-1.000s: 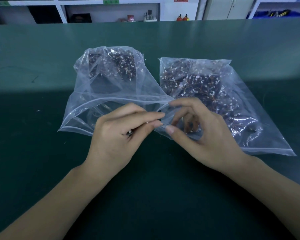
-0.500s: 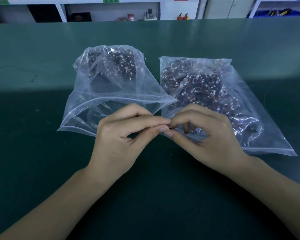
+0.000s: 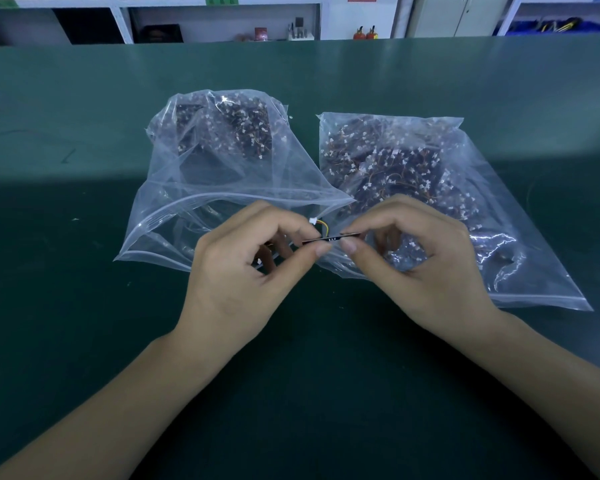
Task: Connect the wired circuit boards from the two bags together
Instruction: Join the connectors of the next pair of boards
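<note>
A small dark circuit board (image 3: 329,239) sits edge-on between the two hands, so it looks like a thin black strip with tiny bright dots on it. Short yellow and orange wires (image 3: 323,226) curl up from it to a little white plug (image 3: 313,221). The board is held up in the air, just above the near edges of two clear plastic bags.

The left bag (image 3: 201,188) has its mouth open and puffed up. Dark boards with white plugs are piled at its far end. The right bag (image 3: 465,188) lies flatter and is full of the same dark boards, thin wires and white plugs. Both bags lie side by side on the dark green surface (image 3: 84,341), touching near the middle.

The left hand (image 3: 246,271) pinches the left end of the board between thumb and first finger, with the other fingers curled in. The right hand (image 3: 426,268) pinches the right end the same way, its other fingers bent over the bag. The thumb tips nearly meet. Both forearms reach in from the bottom corners.
</note>
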{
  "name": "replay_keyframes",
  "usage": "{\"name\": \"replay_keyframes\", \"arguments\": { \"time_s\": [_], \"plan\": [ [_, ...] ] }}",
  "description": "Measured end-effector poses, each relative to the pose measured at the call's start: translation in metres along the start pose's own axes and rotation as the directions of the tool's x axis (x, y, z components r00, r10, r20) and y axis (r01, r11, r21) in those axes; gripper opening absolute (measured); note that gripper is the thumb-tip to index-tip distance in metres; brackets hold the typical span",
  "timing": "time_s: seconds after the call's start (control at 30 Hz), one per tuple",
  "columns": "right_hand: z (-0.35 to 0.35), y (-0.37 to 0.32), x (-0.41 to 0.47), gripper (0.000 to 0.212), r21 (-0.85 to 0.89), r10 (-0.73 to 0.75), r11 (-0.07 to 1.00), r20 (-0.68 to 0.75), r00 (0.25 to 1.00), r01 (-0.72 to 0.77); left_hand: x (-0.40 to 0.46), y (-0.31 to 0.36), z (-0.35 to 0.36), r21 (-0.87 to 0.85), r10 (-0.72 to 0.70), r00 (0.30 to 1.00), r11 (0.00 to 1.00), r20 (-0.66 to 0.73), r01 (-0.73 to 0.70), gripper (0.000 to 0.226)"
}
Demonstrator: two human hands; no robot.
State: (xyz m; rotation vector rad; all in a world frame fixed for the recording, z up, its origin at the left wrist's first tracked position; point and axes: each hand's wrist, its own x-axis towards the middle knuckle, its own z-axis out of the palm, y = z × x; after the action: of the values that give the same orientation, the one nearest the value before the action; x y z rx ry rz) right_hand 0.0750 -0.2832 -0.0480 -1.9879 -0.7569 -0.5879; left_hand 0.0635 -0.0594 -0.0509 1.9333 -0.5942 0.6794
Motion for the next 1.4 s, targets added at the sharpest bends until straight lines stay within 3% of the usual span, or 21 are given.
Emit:
{"name": "replay_keyframes", "arguments": {
  "time_s": [1.4],
  "plan": [
    [0.004, 0.0057, -0.0004, 0.004, -0.018, -0.039, 0.999, 0.038, 0.999, 0.039, -0.0001, 0.0031, -0.0015, 0.078, 0.017, 0.999, 0.997, 0.047, -0.021, 0.012]
  ]
}}
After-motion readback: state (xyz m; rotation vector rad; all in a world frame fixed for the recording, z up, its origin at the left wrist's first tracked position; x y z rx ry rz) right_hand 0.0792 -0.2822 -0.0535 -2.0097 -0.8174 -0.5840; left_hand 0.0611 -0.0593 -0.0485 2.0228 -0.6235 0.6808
